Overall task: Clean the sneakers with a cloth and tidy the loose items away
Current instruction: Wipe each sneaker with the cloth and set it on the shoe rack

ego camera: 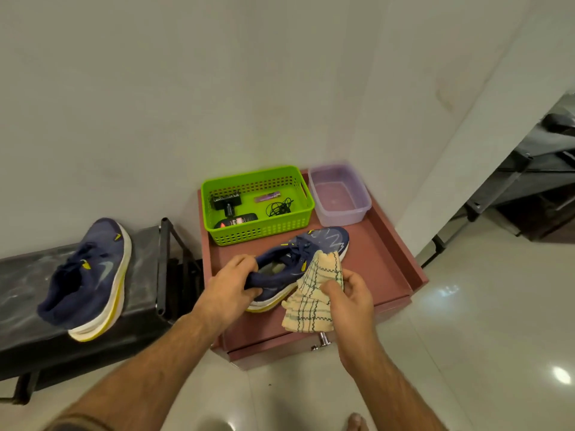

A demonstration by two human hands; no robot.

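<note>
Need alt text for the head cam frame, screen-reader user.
A person's left hand grips the heel of a navy sneaker on a reddish cabinet top while the right hand holds a checked cloth against its side. Behind sit a green basket of small items and a clear tub; the second sneaker rests on a black bench at left.

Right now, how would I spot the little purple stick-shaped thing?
Find the reddish-brown cabinet against the wall; a bright green basket sits at its back. Inside, the small purple tube lies near the far wall, the only purple item among black ones.
</note>
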